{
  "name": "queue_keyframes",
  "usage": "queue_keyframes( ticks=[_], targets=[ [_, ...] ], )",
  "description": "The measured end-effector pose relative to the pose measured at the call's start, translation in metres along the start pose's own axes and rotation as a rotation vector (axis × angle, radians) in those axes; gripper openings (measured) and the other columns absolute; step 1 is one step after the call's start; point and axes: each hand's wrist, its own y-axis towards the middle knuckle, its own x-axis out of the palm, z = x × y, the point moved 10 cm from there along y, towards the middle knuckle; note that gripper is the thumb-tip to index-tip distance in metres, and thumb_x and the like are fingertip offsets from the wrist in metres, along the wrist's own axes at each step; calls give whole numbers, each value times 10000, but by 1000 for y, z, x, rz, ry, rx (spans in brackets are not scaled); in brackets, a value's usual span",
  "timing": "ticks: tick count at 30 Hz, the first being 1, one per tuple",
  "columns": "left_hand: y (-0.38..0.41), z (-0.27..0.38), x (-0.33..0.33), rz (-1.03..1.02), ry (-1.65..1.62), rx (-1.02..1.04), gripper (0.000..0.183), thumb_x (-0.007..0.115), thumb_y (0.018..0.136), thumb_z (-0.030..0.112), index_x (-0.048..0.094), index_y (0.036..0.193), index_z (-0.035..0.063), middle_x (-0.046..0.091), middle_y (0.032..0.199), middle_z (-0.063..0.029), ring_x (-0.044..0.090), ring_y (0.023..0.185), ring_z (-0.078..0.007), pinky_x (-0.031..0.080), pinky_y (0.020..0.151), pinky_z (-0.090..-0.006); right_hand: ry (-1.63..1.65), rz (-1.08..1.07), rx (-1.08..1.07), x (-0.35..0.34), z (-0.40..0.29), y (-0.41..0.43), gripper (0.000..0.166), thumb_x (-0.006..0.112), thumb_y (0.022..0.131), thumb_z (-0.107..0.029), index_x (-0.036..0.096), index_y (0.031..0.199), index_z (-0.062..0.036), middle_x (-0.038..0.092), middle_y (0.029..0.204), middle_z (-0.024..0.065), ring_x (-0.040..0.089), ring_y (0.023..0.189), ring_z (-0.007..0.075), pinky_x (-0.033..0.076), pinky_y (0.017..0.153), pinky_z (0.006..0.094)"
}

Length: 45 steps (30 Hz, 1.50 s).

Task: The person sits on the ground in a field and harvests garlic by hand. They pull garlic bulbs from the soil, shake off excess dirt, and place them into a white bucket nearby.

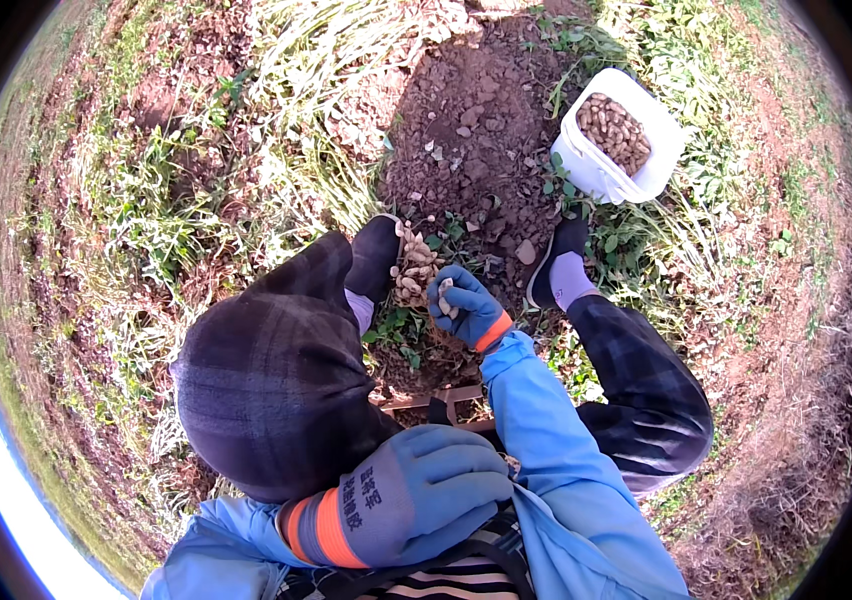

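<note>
My right hand (463, 307), in a blue coated work glove with an orange cuff, reaches over the soil between my feet. Its fingers are closed on peanuts in the shell (447, 298). Just left of it, against my left shoe, lies a heap of unshelled peanuts (416, 266). My left hand (433, 491), gloved alike, rests across my body at the front of the jacket, its palm turned away and hidden; the glove's back bears writing. Whether it holds anything cannot be seen. A white plastic bucket (576, 163), partly filled with unshelled peanuts (613, 133), stands beyond my right foot.
Dark shoes (375, 255) stand on both sides of the loose brown soil (478, 127). Pulled plants with pale stems (321, 97) lie at the upper left, and more greenery (703, 142) surrounds the bucket. Part of a low frame (460, 394) shows between my legs.
</note>
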Motion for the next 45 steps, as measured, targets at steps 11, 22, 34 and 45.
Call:
queue_keyframes(
  ticks=[11, 22, 34, 45],
  targets=[
    [-3, 1, 0, -1, 1, 4, 235, 630, 762, 104, 606, 990, 54, 604, 983, -90, 590, 907, -286, 494, 763, -373, -1549, 312, -354, 16, -29, 27, 211, 659, 764, -233, 632, 888, -64, 622, 847, 93, 602, 765, 252, 478, 654, 366],
    [-3, 1, 0, -6, 6, 7, 239, 638, 749, 89, 608, 983, 50, 613, 983, -91, 595, 898, -288, 500, 750, -373, -1990, 578, 185, 8, 6, 50, 388, 634, 750, -402, 658, 969, -83, 626, 1009, 138, 619, 854, 303, 497, 724, 415],
    [-1, 2, -1, -19, -7, 10, 228, 652, 733, 70, 621, 956, 35, 625, 957, -98, 605, 880, -284, 507, 739, -369, -479, 418, -6, 11, -68, -3, 197, 631, 794, -254, 564, 752, -74, 526, 665, 11, 475, 490, 87, 321, 400, 221],
    [-1, 8, 1, -21, -4, 36, 229, 645, 741, 72, 616, 965, 33, 624, 959, -107, 604, 875, -295, 506, 737, -371, 27, 524, -919, -70, -366, -66, 459, 570, 869, -120, 326, 1239, -5, 472, 1129, 251, 517, 1024, 440, 502, 869, 516]
  ],
)
